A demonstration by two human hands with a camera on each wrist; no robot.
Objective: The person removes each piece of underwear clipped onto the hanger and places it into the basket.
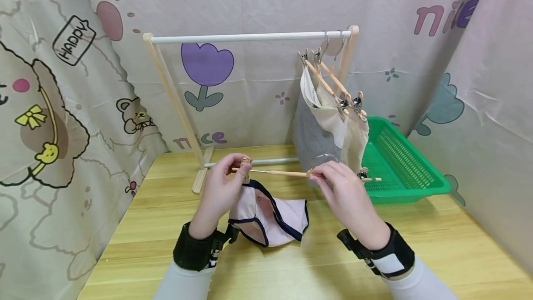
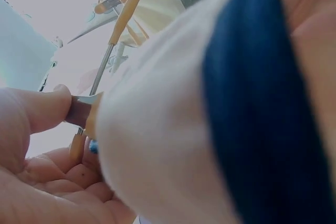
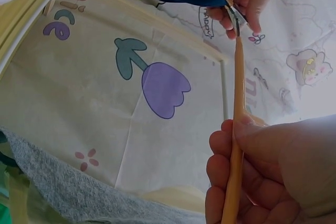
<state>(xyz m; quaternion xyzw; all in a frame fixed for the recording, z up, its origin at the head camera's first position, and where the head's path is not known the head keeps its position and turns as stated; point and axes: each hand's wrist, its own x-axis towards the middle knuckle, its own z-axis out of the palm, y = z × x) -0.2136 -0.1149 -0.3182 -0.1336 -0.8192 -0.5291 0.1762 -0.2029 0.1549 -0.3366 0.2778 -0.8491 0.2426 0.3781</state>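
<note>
— Two hands up over the tabletop (image 1: 175, 263), from where I sit. What has the left hand (image 1: 220, 193) got?

— I see it pinching the clip (image 1: 245, 165) at the left end of a wooden clip hanger (image 1: 287, 173), finger and thumb closed on it. The pink garment with navy trim (image 1: 266, 216) hangs from that clip and trails onto the tabletop just below.

— And the middle of the hanger?

— My right hand (image 1: 345, 198) grips the bar there, fingers curled round it, holding it level.

— Further right?

— I see two more hangers with pale cloths on the wooden rack (image 1: 250, 37), then a green basket (image 1: 399, 165) beside it.
</note>
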